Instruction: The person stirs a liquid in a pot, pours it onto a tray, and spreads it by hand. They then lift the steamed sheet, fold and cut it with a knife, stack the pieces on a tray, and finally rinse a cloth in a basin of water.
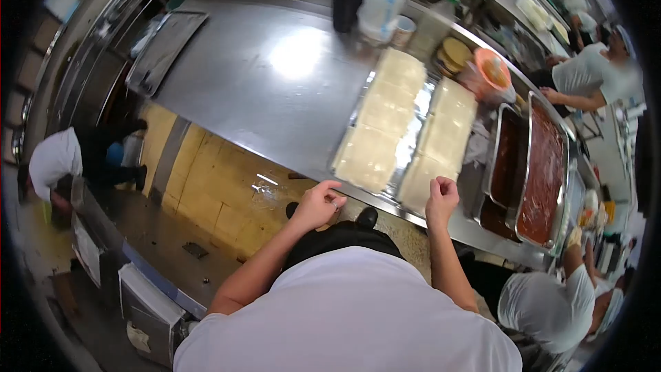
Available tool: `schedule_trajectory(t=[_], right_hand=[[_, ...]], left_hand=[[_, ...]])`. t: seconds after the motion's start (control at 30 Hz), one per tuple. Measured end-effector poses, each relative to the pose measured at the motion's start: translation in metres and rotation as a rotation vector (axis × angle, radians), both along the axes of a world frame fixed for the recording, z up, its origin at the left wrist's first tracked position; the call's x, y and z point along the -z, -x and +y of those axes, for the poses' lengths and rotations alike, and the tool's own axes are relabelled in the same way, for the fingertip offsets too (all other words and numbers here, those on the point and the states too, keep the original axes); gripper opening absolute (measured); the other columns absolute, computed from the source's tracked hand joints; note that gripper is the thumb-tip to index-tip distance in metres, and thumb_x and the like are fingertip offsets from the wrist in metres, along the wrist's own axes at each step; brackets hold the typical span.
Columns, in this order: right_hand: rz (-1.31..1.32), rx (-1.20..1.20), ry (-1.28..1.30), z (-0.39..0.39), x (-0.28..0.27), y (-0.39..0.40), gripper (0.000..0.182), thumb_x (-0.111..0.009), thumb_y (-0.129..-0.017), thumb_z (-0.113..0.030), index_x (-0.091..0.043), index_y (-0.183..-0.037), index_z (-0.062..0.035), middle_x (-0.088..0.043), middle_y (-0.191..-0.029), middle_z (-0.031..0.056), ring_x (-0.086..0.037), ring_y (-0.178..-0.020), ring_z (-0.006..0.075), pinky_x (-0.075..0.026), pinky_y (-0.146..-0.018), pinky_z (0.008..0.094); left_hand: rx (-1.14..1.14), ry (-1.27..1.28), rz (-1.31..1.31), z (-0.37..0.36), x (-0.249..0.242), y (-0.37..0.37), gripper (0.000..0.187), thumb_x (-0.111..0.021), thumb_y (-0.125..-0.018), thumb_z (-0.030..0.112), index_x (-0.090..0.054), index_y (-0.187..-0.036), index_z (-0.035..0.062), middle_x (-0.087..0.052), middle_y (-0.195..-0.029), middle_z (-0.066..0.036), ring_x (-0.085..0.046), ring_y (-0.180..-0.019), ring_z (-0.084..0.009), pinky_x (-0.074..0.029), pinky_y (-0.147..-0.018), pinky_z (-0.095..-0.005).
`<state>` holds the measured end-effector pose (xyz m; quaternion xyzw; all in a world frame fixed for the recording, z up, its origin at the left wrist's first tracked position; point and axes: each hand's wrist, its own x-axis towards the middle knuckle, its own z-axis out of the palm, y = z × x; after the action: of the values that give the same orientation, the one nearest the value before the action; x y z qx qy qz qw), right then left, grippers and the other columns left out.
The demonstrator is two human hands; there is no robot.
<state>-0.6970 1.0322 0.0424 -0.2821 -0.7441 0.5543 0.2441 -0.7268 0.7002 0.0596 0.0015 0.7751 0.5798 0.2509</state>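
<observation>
My left hand [318, 205] is held in front of my body, just off the table's near edge. Its fingers are curled in, with a small pale spot at the fingertips that I cannot make out. At the near end of the right row of pale, flat dough sheets [446, 120], my right hand [441, 201] has thumb and fingers pinched together; what they hold, if anything, is hidden. Another row of dough sheets [385, 110] lies to its left, with shiny metal showing between the two rows.
Deep trays of dark red-brown sauce [544, 172] stand at the right. Behind the dough are a dark bottle [346, 1], a white jug [383, 5] and an orange tub [492, 69]. A flat tray [166, 52] sits at the table's left end. Other people work on both sides.
</observation>
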Motion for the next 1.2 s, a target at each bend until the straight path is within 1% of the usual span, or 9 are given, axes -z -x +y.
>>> schedule_trajectory(t=[0.13, 0.23, 0.3, 0.43, 0.53, 0.63, 0.73, 1.13, 1.2], right_hand=[[-0.019, -0.201, 0.056, -0.085, -0.019, 0.038, 0.009, -0.068, -0.092, -0.007, -0.066, -0.097, -0.0001, -0.062, -0.081, 0.0003, -0.056, -0.071, 0.0073, -0.046, -0.064, 0.0235], [-0.053, -0.386, -0.041, -0.172, -0.026, 0.073, 0.013, -0.069, -0.092, -0.009, -0.068, -0.101, 0.0009, -0.064, -0.082, 0.0009, -0.056, -0.071, 0.0073, -0.046, -0.063, 0.0237], [-0.076, -0.526, -0.038, -0.228, -0.024, 0.095, 0.016, -0.070, -0.092, -0.011, -0.070, -0.102, 0.0017, -0.068, -0.082, 0.0045, -0.061, -0.073, 0.0101, -0.049, -0.066, 0.0264], [-0.102, -0.772, -0.175, -0.329, -0.034, 0.143, 0.022, -0.069, -0.092, -0.016, -0.073, -0.100, 0.0037, -0.073, -0.081, 0.0132, -0.068, -0.073, 0.0173, -0.054, -0.070, 0.0329], [-0.062, -0.874, -0.275, -0.383, -0.035, 0.184, 0.026, -0.068, -0.092, -0.021, -0.074, -0.099, 0.0033, -0.073, -0.080, 0.0183, -0.071, -0.071, 0.0234, -0.055, -0.071, 0.0356], [-0.113, -0.910, -0.368, -0.425, -0.052, 0.220, 0.026, -0.068, -0.090, -0.021, -0.076, -0.098, 0.0024, -0.073, -0.082, 0.0223, -0.073, -0.074, 0.0311, -0.056, -0.073, 0.0385], [-0.027, -0.903, -0.520, -0.450, -0.030, 0.265, 0.024, -0.067, -0.088, -0.019, -0.077, -0.096, 0.0015, -0.072, -0.082, 0.0240, -0.072, -0.075, 0.0371, -0.057, -0.074, 0.0419], [-0.370, -0.931, -1.096, -0.508, 0.033, 0.404, 0.019, -0.063, -0.087, -0.014, -0.075, -0.094, -0.0007, -0.073, -0.099, 0.0215, -0.072, -0.092, 0.0386, -0.058, -0.085, 0.0462], [-0.458, -0.932, -1.086, -0.512, 0.043, 0.411, 0.019, -0.064, -0.087, -0.015, -0.074, -0.095, -0.0006, -0.073, -0.101, 0.0204, -0.072, -0.094, 0.0376, -0.058, -0.085, 0.0465]], left_hand=[[-0.138, -0.028, 0.012, -0.079, 0.020, -0.004, 0.039, -0.075, -0.092, 0.018, -0.063, -0.125, 0.0012, -0.074, -0.094, -0.012, -0.070, -0.085, -0.0175, -0.056, -0.076, -0.0340], [-0.278, -0.080, -0.008, -0.151, 0.038, -0.018, 0.038, -0.074, -0.093, 0.015, -0.062, -0.125, 0.0004, -0.073, -0.093, -0.010, -0.068, -0.083, -0.0150, -0.055, -0.075, -0.0321], [-0.360, -0.095, 0.008, -0.195, 0.039, -0.028, 0.033, -0.069, -0.095, 0.007, -0.060, -0.127, -0.0008, -0.070, -0.090, -0.007, -0.065, -0.078, -0.0120, -0.055, -0.072, -0.0281], [-0.546, 0.003, -0.005, -0.270, 0.019, -0.050, 0.033, -0.070, -0.096, 0.010, -0.061, -0.125, -0.0021, -0.072, -0.094, -0.009, -0.066, -0.082, -0.0119, -0.055, -0.075, -0.0285], [-0.673, -0.059, 0.039, -0.304, 0.010, -0.061, 0.032, -0.069, -0.097, 0.011, -0.061, -0.125, -0.0031, -0.071, -0.094, -0.008, -0.066, -0.082, -0.0116, -0.055, -0.075, -0.0279], [-0.727, -0.096, 0.046, -0.325, 0.004, -0.062, 0.032, -0.069, -0.097, 0.012, -0.061, -0.124, -0.0032, -0.071, -0.094, -0.008, -0.066, -0.081, -0.0112, -0.055, -0.074, -0.0272], [-0.763, -0.112, 0.049, -0.340, -0.007, -0.053, 0.032, -0.069, -0.097, 0.011, -0.061, -0.124, -0.0032, -0.071, -0.093, -0.007, -0.066, -0.081, -0.0105, -0.054, -0.074, -0.0262], [-0.663, 0.049, -0.004, -0.439, -0.003, 0.060, 0.032, -0.070, -0.096, 0.010, -0.063, -0.125, -0.0030, -0.071, -0.092, -0.006, -0.064, -0.078, -0.0086, -0.053, -0.073, -0.0247], [-0.607, 0.057, -0.042, -0.457, -0.005, 0.079, 0.033, -0.070, -0.096, 0.010, -0.063, -0.126, -0.0020, -0.071, -0.094, -0.005, -0.063, -0.079, -0.0082, -0.053, -0.074, -0.0244]])
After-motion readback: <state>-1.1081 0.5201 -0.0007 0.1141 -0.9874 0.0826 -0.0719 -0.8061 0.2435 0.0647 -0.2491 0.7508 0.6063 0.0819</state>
